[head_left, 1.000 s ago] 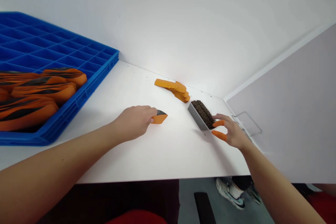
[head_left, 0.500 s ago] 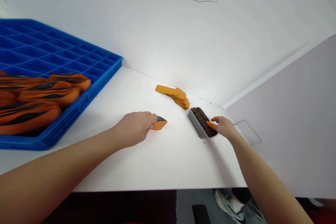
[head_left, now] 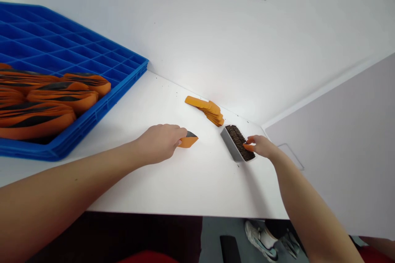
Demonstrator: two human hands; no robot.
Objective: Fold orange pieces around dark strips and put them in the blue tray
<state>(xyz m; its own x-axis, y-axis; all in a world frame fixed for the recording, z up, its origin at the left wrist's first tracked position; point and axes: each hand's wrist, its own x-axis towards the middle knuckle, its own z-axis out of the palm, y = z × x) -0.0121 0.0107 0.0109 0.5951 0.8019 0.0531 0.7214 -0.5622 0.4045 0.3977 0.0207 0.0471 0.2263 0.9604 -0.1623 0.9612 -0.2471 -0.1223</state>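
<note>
My left hand (head_left: 163,144) is closed around a small orange paper sleeve (head_left: 189,140) with a dark grey inside, its pointed end showing past the fingers. At the right, my right hand (head_left: 261,146) reaches over a grey-white open box (head_left: 230,144) packed with rows of thin dark brown pieces (head_left: 237,139). Orange covers are on its fingertips, which close together on a dark brown piece at the box's right side. Just behind the box, a fanned stack of flat orange sleeves (head_left: 210,110) lies on the white table (head_left: 182,185).
A blue compartment tray (head_left: 101,107) stands at the left, with bundles of orange and black sleeves (head_left: 61,96) in its near cells. A white wall (head_left: 197,28) rises behind the table, and a grey panel (head_left: 348,152) stands right. Beyond the front edge a shoe (head_left: 259,240) shows.
The view has shifted slightly, so the tray sits higher. My right fingertips have drawn closer together at the brown pieces. My left hand keeps the orange sleeve in about the same place.
</note>
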